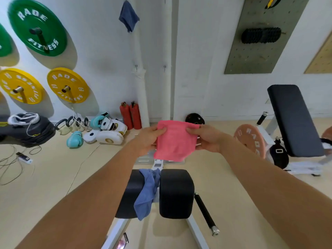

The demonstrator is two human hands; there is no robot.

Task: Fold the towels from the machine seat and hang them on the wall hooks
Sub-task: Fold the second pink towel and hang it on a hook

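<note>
A pink towel (pixel 175 141), folded into a small rectangle, hangs in the air above the machine between both hands. My left hand (pixel 146 139) pinches its left edge and my right hand (pixel 208 139) pinches its right edge. Below, a light blue towel (pixel 147 193) lies crumpled between the two black seat pads (pixel 177 193) of the machine. A dark blue towel (pixel 128 16) hangs on a hook high on the white wall. Two bare wall hooks (pixel 136 66) (pixel 164 67) sit lower on the wall, straight ahead.
Two red fire extinguishers (pixel 130 115) stand at the wall's foot. Boxing gloves and pads (pixel 100 130) lie on the floor to the left, with cables further left. A black bench (pixel 294 119) and a pink weight plate (pixel 250 139) stand on the right. Green and yellow plates hang on the left wall.
</note>
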